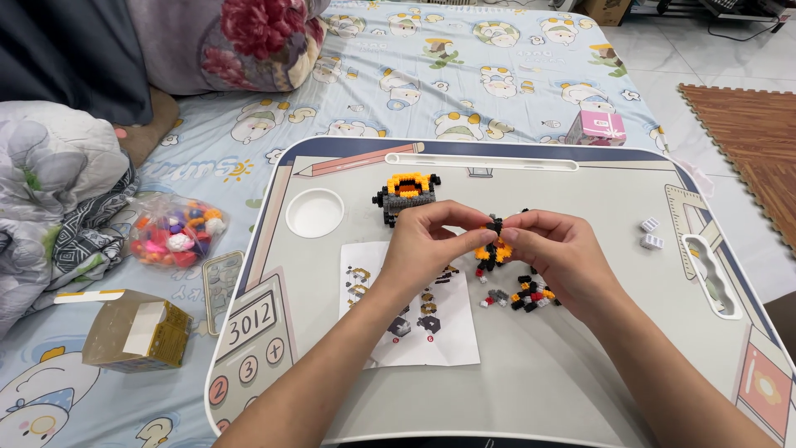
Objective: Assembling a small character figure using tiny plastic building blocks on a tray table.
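The left hand and the right hand meet over the middle of a grey lap tray with a white rim. Both pinch a small lump of black and orange toy bricks between them. The fingertips of each hand are pressed tight on the lump, thumb against first finger, and the other fingers curl in.

Just under the lump lies a little heap of loose black, red, orange and grey bricks. A white paper sheet with build pictures lies under the left wrist. Behind the hands stands a built block of grey, black and orange bricks. Two small white bricks sit well apart, near the right edge.

The tray rests on a pale blue sheet with cartoon ducks. A clear bag of bright bits and an open gold box lie on the left. The floor has white tiles and a brown mat.
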